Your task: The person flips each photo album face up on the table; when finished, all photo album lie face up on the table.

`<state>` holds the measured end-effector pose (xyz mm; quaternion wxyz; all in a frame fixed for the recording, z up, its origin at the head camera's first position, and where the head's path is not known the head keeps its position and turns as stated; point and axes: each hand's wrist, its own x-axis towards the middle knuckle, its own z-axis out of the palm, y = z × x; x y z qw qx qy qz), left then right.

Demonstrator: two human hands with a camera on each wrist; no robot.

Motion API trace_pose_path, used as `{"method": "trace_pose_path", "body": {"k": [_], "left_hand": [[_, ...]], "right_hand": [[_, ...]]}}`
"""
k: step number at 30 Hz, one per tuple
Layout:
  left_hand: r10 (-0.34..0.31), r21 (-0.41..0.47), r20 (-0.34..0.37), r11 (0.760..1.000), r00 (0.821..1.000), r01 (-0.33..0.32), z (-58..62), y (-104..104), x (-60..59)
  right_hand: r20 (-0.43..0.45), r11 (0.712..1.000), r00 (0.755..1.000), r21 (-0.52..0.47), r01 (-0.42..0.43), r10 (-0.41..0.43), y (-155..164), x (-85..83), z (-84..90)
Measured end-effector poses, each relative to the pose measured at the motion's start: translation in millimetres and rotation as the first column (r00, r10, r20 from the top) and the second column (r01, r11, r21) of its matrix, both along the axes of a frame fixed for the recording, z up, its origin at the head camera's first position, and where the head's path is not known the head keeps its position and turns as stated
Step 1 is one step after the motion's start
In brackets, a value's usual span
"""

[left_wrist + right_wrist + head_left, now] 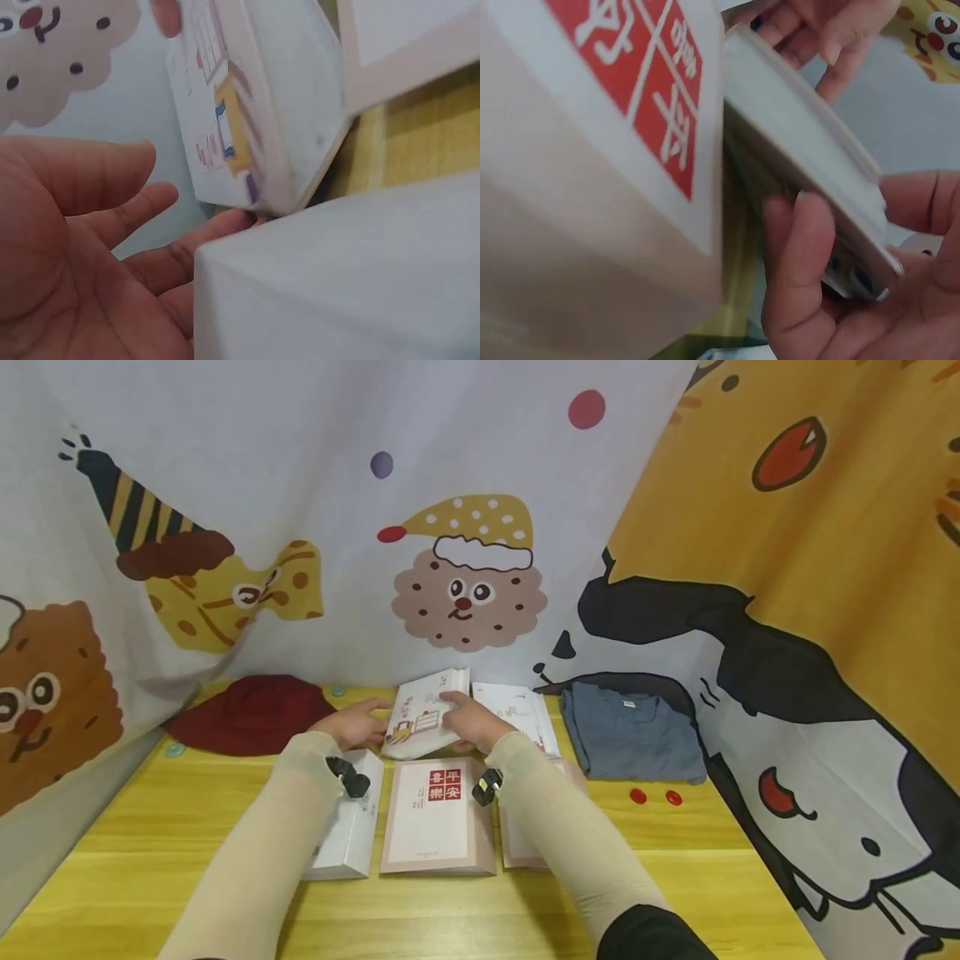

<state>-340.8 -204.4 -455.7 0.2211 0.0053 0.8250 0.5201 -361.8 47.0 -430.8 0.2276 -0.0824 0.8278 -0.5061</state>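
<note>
A thick white book (412,724) with small printed drawings is raised at a tilt at the back middle of the table. My right hand (474,722) grips its right side, thumb on the cover; in the right wrist view the fingers (802,255) lie beneath it, with the page edges showing. At the book's left side is my left hand (358,724), its thumb apart from the cover. In the left wrist view those fingers (161,262) are spread, and their tips reach the book's lower edge, partly hidden by a white block-shaped item (337,277).
In front lie a pink-bordered book (435,827) with red characters, a similar one (521,839) at right, and the white item at left. Another white printed book (536,718) lies behind. A maroon hat (251,714), folded blue-grey shirt (633,739) and red discs (637,796) flank them.
</note>
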Motion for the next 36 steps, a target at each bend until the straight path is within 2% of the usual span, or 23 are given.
{"method": "trace_pose_path", "body": {"k": [2, 4, 10, 12, 21, 24, 27, 29, 31, 33, 36], "left_hand": [[0.01, 0.022, 0.003, 1.0, 1.0, -0.01, -0.1, -2.9, 0.6], [0.025, 0.016, 0.004, 1.0, 1.0, -0.025, 1.1, -4.4, 2.0], [0.036, 0.007, 0.015, 0.999, 0.999, -0.036, 3.2, -4.8, 5.5], [0.047, 0.003, 0.018, 0.999, 0.999, -0.047, 3.0, -5.3, 5.6], [0.065, -0.045, -0.001, 0.997, 0.998, -0.065, 2.3, -11.9, 3.0], [0.062, -0.014, -0.007, 0.998, 0.998, -0.062, 5.0, -10.7, 5.6], [0.049, 0.044, -0.034, 0.998, 0.998, -0.047, 8.0, -11.0, 8.9], [0.038, 0.062, -0.079, 0.998, 0.996, -0.033, 10.2, -13.7, 12.2], [0.041, 0.058, -0.127, 0.998, 0.991, -0.034, 12.8, -18.1, 16.8], [0.051, 0.017, -0.173, 0.999, 0.984, -0.049, 15.6, -23.7, 22.5], [0.069, -0.013, -0.203, 0.997, 0.977, -0.074, 20.1, -32.4, 33.6]], "right_hand": [[0.045, 1.0, 0.999, -0.003, -0.012, 0.012, 0.0, -1.3, -2.5], [0.051, 1.0, 0.999, 0.003, -0.009, 0.008, -0.8, -1.6, -4.5], [-0.097, 0.99, 0.995, 0.132, 0.038, -0.026, -4.3, -0.2, -9.8], [-0.115, 0.987, 0.993, 0.153, 0.049, -0.032, -4.6, 1.2, -10.3], [-0.104, 0.998, 0.995, 0.062, 0.009, -0.002, -2.4, 1.4, -13.1], [-0.103, 0.999, 0.995, 0.049, 0.006, -0.001, -0.5, 3.9, -12.4], [-0.109, 1.0, 0.994, 0.027, 0.011, -0.008, 0.2, 6.8, -11.0], [-0.125, 1.0, 0.992, 0.011, 0.017, -0.016, -0.4, 9.2, -9.9], [-0.146, 1.0, 0.989, 0.001, 0.025, -0.025, -1.3, 13.1, -8.5], [-0.164, 0.999, 0.986, -0.01, 0.032, -0.034, -2.2, 18.7, -6.2], [-0.172, 0.999, 0.984, -0.013, 0.034, -0.036, -2.9, 29.5, -3.2]]}}
